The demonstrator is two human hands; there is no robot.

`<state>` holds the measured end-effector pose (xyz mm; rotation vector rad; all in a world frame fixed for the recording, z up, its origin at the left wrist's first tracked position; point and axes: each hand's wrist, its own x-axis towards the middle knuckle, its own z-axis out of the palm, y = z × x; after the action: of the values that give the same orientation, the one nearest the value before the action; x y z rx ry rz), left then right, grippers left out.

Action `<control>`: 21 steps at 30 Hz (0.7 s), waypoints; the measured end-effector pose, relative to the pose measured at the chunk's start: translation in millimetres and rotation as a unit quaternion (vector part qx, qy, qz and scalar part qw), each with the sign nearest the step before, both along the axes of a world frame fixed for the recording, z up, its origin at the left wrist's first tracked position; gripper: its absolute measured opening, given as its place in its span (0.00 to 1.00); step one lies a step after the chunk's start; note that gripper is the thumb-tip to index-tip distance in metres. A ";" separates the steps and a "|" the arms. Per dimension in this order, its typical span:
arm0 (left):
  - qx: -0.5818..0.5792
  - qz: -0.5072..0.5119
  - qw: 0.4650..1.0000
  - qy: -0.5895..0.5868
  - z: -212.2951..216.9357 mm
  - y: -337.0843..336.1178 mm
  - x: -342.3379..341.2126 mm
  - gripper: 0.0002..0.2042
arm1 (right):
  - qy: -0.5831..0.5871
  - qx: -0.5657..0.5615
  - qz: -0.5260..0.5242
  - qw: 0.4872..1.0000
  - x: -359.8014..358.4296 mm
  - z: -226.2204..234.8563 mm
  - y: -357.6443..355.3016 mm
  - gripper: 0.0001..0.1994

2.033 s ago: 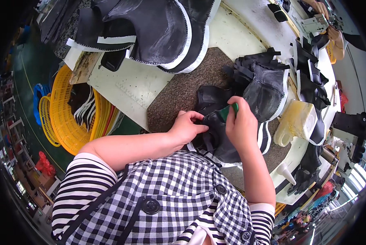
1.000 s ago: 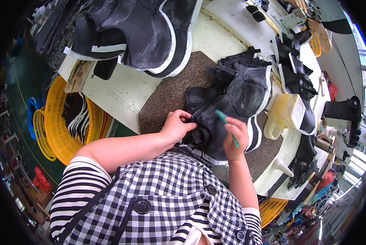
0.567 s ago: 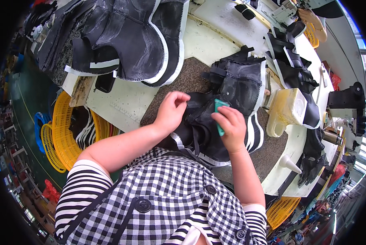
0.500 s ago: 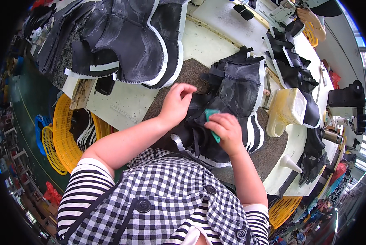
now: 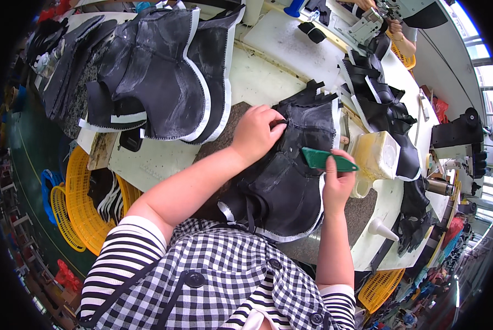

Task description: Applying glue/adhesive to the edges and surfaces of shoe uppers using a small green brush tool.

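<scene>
Gingham apron (image 5: pixel 219 264) fabric, black and white, is closest, and a black panel (image 5: pixel 290 198) lies just beyond it on a brown-grey mat (image 5: pixel 362 214). The panel's near rim carries white zip tape (image 5: pixel 290 238), and dark loops of strap (image 5: pixel 254 206) lie slack over its left part.

The right hand (image 5: pixel 339 181) grips a flat green scraper (image 5: pixel 319 159) between thumb and fingers, blade pointing left over the black material; whether the blade touches it, I cannot tell. The left hand (image 5: pixel 260 132) has thumb and forefinger drawn narrow on a dark edge (image 5: pixel 280 124) farther up; the other fingers are curled in.

Should the scraper come down at a steep angle, its corner could score the black surface or snag a seam. If the left pinch slackens, the edge could slip and pucker, and the loose straps could get trapped beneath a fold. A stained, pale-yellow plastic container (image 5: pixel 379 154) stands right by the scraper's handle end, so a wide swing of the right hand might knock it.

Farther off, larger black panels with white zip edges (image 5: pixel 164 77) are piled at left, and a co-worker's hand (image 5: pixel 397 32) is beside a sewing machine (image 5: pixel 367 26).
</scene>
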<state>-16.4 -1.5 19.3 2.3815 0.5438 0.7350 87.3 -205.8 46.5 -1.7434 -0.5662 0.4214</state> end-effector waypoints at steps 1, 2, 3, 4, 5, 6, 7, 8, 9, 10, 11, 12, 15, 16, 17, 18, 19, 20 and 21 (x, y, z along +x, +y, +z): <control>-0.254 0.035 0.966 -0.018 3.4 -4.9 5.6 0.06 | 0.018 0.073 -0.027 0.997 3.6 4.1 6.5 0.12; -0.492 0.067 0.868 -0.034 7.4 -9.8 10.4 0.06 | 0.034 0.145 -0.053 0.987 6.7 9.9 13.8 0.13; -0.597 0.032 0.793 -0.115 1.2 -14.1 14.7 0.07 | 0.002 0.165 -0.042 0.985 10.3 14.0 22.7 0.14; -0.594 0.028 0.796 -0.118 1.8 -19.7 18.0 0.07 | -0.002 0.170 -0.043 0.984 13.3 16.8 28.3 0.14; -0.653 0.020 0.740 -0.160 5.7 -26.7 21.9 0.07 | -0.081 0.161 -0.008 0.984 17.2 18.5 32.5 0.14; -0.707 0.011 0.678 -0.201 10.1 -32.2 25.6 0.08 | -0.160 0.150 0.025 0.975 19.3 21.9 36.7 0.14; -0.704 0.015 0.681 -0.200 15.0 -35.2 29.0 0.10 | -0.217 0.131 0.037 0.967 18.0 27.3 41.6 0.11; -0.702 0.013 0.683 -0.202 16.1 -37.3 29.6 0.10 | -0.262 0.124 0.075 0.954 14.4 41.6 49.6 0.10; -0.711 0.016 0.667 -0.223 16.1 -38.5 30.2 0.10 | -0.307 0.123 0.112 0.937 18.0 47.3 54.0 0.11; -0.719 0.020 0.651 -0.243 15.7 -39.4 31.2 0.11 | -0.350 0.120 0.148 0.917 21.6 50.4 57.5 0.13; -0.719 0.038 0.651 -0.241 15.4 -40.0 33.9 0.10 | -0.354 0.123 0.148 0.915 24.2 52.3 59.7 0.13; -0.717 0.035 0.652 -0.244 15.4 -40.7 36.0 0.10 | -0.372 0.128 0.162 0.905 26.4 53.9 61.9 0.15; -0.719 0.078 0.648 -0.241 18.0 -44.5 39.6 0.07 | -0.409 0.109 0.197 0.884 33.3 57.7 65.8 0.16; -0.717 0.078 0.648 -0.243 19.2 -45.3 40.9 0.07 | -0.426 0.083 0.218 0.874 35.9 58.7 66.7 0.16; -0.704 0.072 0.667 -0.235 20.7 -46.8 42.4 0.08 | -0.427 0.084 0.219 0.873 38.9 60.4 67.4 0.16; -0.690 0.066 0.685 -0.226 22.1 -47.9 42.9 0.09 | -0.453 0.058 0.193 0.869 41.9 62.4 68.4 0.16; -0.689 0.057 0.691 -0.210 23.5 -48.8 41.6 0.10 | -0.478 0.032 0.165 0.862 44.0 63.9 68.6 0.15; -0.689 0.057 0.691 -0.211 25.6 -48.7 42.0 0.10 | -0.479 0.033 0.166 0.862 45.4 64.0 68.4 0.15; -0.681 0.067 0.699 -0.206 28.2 -48.7 42.6 0.10 | -0.462 0.062 0.151 0.872 46.2 63.8 67.5 0.15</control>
<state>26.2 -50.2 47.5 0.7536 0.6995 0.5451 133.5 -138.3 110.4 -1.6602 -1.5252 -0.2849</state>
